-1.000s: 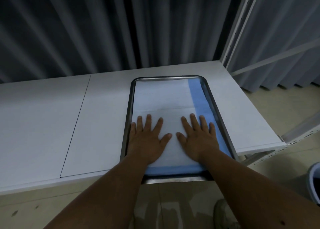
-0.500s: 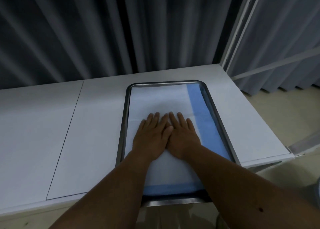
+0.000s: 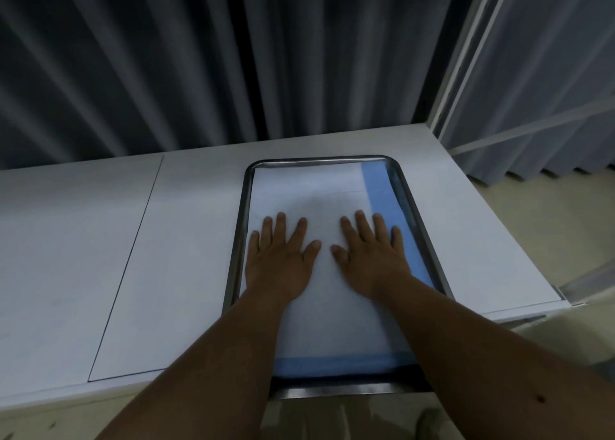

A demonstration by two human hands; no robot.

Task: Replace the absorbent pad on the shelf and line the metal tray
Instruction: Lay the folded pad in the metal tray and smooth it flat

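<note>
Metal tray (image 3: 429, 236) on white shelf (image 3: 186, 246), pad (image 3: 309, 190) lying inside. Left hand (image 3: 283, 256), right hand (image 3: 369, 256) flat, fingers spread, pressing pad, gripping nothing. Lining looks nearly done; smoothing left.

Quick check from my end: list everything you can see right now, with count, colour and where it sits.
metal tray: one, silver, on the white shelf, its near end overhanging the front edge
absorbent pad: one, white with blue borders at right and near side, lying inside the tray
shelf: one, white, with a seam left of the tray
curtains: grey, behind the shelf and at right
shelf post: one, white, back right
left hand: flat on the pad, fingers spread
right hand: flat on the pad, fingers spread
</note>
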